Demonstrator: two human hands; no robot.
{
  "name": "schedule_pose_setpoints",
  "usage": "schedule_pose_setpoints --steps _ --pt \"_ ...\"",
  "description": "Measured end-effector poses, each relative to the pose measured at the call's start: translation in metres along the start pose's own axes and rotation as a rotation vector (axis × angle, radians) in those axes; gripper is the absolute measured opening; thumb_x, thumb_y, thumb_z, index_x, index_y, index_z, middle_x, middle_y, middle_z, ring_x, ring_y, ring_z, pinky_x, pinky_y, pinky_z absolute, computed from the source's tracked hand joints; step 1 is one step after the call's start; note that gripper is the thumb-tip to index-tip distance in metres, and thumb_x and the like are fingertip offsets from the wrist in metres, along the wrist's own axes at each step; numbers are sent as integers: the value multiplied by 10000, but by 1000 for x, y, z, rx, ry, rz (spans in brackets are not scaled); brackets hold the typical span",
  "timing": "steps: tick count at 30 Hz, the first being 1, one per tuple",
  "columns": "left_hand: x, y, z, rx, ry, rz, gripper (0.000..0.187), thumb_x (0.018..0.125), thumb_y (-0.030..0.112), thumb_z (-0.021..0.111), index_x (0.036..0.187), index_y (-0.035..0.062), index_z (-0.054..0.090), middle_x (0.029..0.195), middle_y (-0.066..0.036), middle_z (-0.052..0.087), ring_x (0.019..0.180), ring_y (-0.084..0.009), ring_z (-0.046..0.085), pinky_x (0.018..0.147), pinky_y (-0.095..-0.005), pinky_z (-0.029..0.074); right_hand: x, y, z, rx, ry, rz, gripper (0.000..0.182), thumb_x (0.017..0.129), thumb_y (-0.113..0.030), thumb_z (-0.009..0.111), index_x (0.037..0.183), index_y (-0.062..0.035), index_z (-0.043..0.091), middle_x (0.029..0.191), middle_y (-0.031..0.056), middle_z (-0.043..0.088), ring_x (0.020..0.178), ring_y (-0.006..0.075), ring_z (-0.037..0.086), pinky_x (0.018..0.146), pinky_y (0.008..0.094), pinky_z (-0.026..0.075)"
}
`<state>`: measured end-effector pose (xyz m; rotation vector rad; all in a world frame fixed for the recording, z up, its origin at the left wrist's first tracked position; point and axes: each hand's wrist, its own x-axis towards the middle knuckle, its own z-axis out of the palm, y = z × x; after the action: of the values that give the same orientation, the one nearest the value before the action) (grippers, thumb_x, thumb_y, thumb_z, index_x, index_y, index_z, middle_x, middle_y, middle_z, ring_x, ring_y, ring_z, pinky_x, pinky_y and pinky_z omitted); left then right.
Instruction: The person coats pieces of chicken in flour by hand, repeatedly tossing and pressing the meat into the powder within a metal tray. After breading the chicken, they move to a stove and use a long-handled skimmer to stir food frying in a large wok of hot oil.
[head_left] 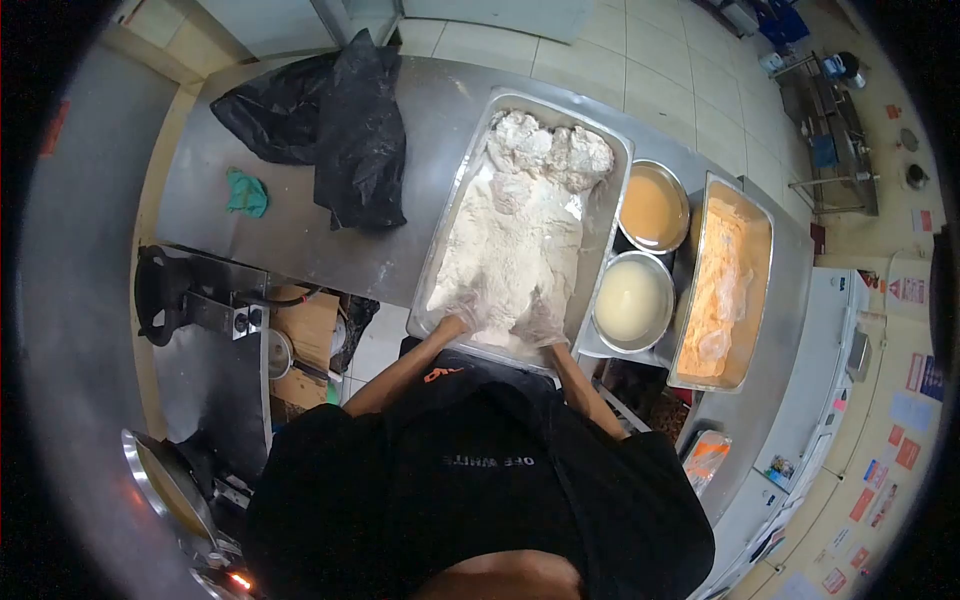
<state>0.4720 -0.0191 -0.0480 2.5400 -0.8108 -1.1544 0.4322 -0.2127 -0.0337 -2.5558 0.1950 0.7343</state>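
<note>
A large metal tray (593, 240) holds a thick layer of white flour (510, 240). At its far end lie flour-coated lumps (550, 150). Both hands wear clear plastic gloves and reach into the flour at the tray's near end. My left hand (463, 318) is in the near left corner, its fingers partly sunk in flour. On the near right side, my right hand (542, 327) touches the flour, its fingertips hidden. Whether either hand grips anything cannot be made out.
Right of the tray stand a bowl of orange liquid (652, 207), a bowl of pale liquid (632, 300) and a tray of orange-coated food (715, 290). Black plastic bags (355, 130) and a green cloth (246, 193) lie left. A pan (168, 490) stands lower left.
</note>
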Motion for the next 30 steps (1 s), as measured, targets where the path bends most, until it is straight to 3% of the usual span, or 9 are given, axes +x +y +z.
schedule_pose_setpoints --steps 3,7,11,12,14,16,18,20,30 --pt "4 -6 1 -30 -37 62 599 767 440 431 1229 65 363 1297 -184 303 1208 -338 268 1007 -427 174 5 15 36 -233 314 -134 503 629 -334 568 1000 3 528 912 223 576 864 331 563 830 404 410" --pt "1 -6 -2 -32 -52 88 643 764 460 418 1255 59 316 1312 -168 289 1216 -323 260 1013 -432 156 23 39 39 -326 -268 -220 275 654 -224 515 819 -14 580 801 226 592 783 348 582 818 418 410" --pt "-10 -8 -9 2 -3 48 688 761 481 405 1281 52 269 1327 -152 274 1224 -308 253 1018 -436 137 -1 -29 -55 -510 -432 -261 454 748 -205 446 1149 8 436 1152 205 472 1072 289 468 926 404 339" --pt "-13 -12 -10 18 8 41 700 760 486 402 1288 50 257 1331 -148 270 1226 -304 251 1019 -437 132 16 38 2 -492 86 -463 411 799 -220 401 1138 11 439 1131 207 485 1053 300 479 916 399 349" --pt "-16 -24 -8 26 27 42 723 758 496 395 1301 47 233 1339 -140 263 1230 -296 247 1022 -440 123 17 38 -33 -599 301 -541 410 821 -276 383 1125 -13 461 1130 194 487 1045 309 480 923 392 340" --pt "-14 -38 1 -53 61 64 736 764 499 383 1313 43 204 1347 -137 249 1236 -293 238 1025 -444 112 39 4 -81 -407 139 -128 317 766 -310 463 889 -41 578 960 131 575 900 298 534 796 382 413" --pt "-19 -38 -1 -103 79 76 721 776 489 374 1313 40 201 1350 -137 242 1240 -290 229 1027 -444 108 65 -32 -115 -422 245 -52 309 769 -309 471 904 -47 569 977 130 565 906 288 530 776 390 419" --pt "-36 -25 -26 -106 73 72 682 787 463 371 1304 41 230 1346 -139 249 1243 -285 225 1029 -439 108 100 -29 -107 -456 606 -389 259 758 -264 471 876 -56 572 924 117 574 874 271 544 731 396 434" --pt "-83 -18 -49 -305 75 100 524 812 294 341 1268 38 312 1317 -169 284 1245 -307 203 1037 -442 72 214 -59 -67 -561 352 -299 256 752 -241 444 866 -63 588 892 135 580 858 280 551 743 394 435"
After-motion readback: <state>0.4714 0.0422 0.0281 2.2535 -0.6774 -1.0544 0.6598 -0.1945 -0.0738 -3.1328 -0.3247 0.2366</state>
